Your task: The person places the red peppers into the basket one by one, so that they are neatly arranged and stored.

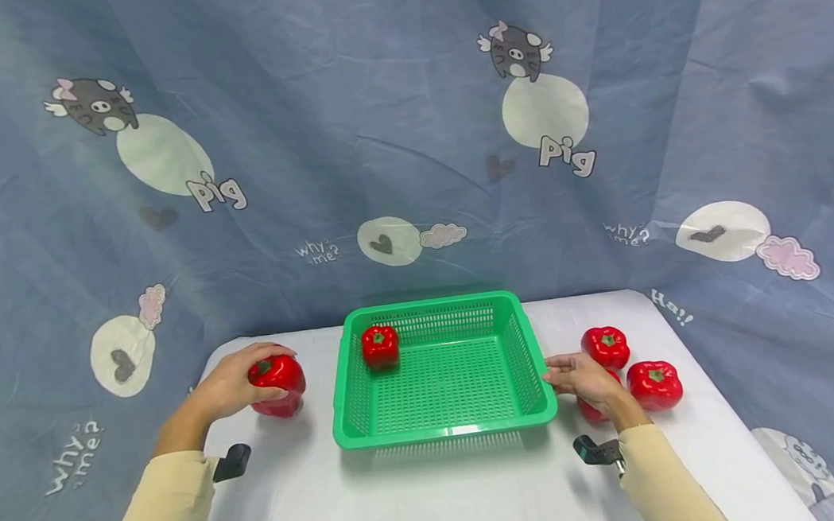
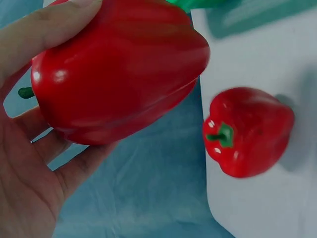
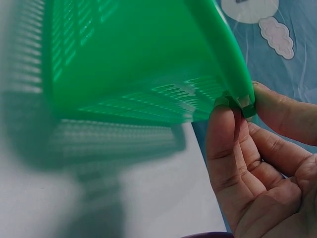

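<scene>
My left hand [image 1: 233,385] grips a red bell pepper [image 2: 124,69], fingers and thumb around its sides. In the left wrist view this pepper hangs above the table, its green stem toward the palm. A second red bell pepper [image 2: 255,134] lies on the table just below; in the head view the held one partly hides it. On the right, my right hand [image 1: 585,379] pinches the right rim of a green plastic basket [image 1: 445,432] between thumb and fingers. One red bell pepper [image 1: 380,347] sits inside the basket, at its back left.
Right of my right hand are three more red peppers: one at the back [image 1: 605,347], one on the right [image 1: 655,384], and one partly hidden behind the hand [image 1: 593,411]. All rest on the white table [image 1: 431,491]. A blue patterned cloth [image 1: 409,133] hangs behind.
</scene>
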The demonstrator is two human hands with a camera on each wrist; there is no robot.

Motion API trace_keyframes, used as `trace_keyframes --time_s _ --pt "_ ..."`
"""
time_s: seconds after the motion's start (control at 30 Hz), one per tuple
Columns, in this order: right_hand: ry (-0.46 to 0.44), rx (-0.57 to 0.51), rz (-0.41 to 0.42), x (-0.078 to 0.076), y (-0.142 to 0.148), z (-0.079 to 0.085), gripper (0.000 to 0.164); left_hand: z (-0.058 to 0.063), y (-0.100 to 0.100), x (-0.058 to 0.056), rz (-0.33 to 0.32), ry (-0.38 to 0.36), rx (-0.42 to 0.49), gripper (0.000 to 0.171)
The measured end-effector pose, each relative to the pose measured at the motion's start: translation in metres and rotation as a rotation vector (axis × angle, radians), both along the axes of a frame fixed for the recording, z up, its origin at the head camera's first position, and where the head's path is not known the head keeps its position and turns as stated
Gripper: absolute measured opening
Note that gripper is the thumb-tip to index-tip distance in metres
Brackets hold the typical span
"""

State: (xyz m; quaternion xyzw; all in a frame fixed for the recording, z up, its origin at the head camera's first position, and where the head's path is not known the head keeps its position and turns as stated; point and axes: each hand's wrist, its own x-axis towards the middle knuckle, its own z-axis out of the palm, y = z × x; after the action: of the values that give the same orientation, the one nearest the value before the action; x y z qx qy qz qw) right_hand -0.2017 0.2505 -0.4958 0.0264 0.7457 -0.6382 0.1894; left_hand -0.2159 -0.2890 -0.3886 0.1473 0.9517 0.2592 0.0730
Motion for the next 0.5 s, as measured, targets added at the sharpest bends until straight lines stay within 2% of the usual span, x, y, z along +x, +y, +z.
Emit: trace_keyframes --time_s 0.5 --pt "-0.005 0.012 -0.025 -0.001 0.0 -0.002 0.045 0.015 0.036 -0.023 -0.055 -0.034 -0.035 0.072"
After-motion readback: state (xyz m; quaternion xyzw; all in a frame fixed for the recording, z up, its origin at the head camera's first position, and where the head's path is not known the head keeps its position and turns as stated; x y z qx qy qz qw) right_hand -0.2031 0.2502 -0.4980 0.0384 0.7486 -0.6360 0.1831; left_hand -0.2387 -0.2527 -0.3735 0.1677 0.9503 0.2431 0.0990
